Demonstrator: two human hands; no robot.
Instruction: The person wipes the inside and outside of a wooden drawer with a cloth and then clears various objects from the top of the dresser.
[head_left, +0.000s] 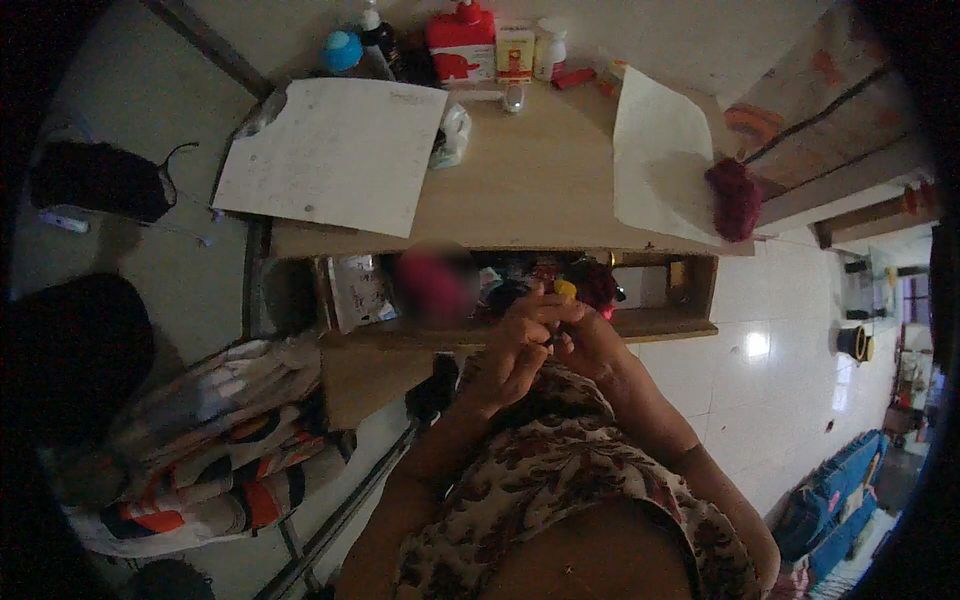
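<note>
My left hand (517, 345) and my right hand (589, 337) meet in front of my body, just over the front of an open wooden drawer (667, 328). Between their bent fingers is a small dark object (555, 337), mostly covered, whose kind I cannot tell. A yellow round thing (565, 288) shows just beyond the fingertips; whether it is held or lies in the drawer is unclear. Inside the drawer are a pale printed packet (358, 292), a blurred pink item (436, 283) and a dark red fuzzy item (598, 283).
On the wooden tabletop (540, 180) lie a large white sheet (337, 154) and a second sheet (660, 150). Bottles, including a red one (461, 45), line the back wall. A maroon cloth (733, 199) hangs at the right corner. Patterned fabric (240, 457) is heaped at left.
</note>
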